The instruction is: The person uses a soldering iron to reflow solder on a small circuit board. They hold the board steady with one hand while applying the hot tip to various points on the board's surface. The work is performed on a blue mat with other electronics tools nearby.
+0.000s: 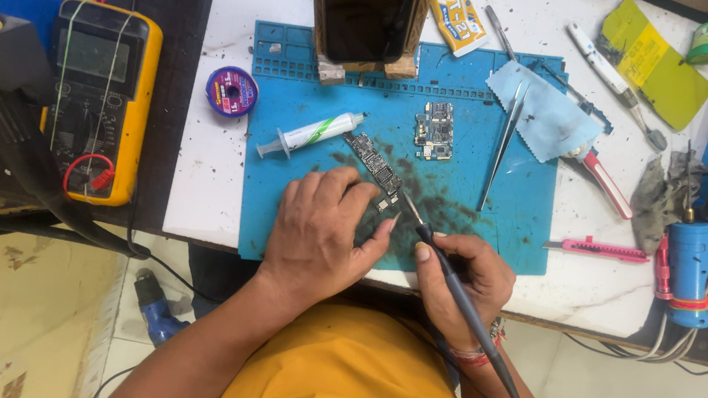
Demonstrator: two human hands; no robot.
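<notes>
hands point(383, 252), soldering iron point(449, 270), narrow circuit board point(373, 168), blue mat point(456, 190)

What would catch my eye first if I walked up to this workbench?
Probably the bright blue mat mid-table, where the right hand holds a soldering iron like a pen, tip at the near end of a long narrow circuit board that the left hand touches. Next, the yellow multimeter far left, and a white syringe lying just beyond the board.

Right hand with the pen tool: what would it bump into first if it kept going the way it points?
Probably the long circuit board; the right hand aims its soldering iron there.
</notes>
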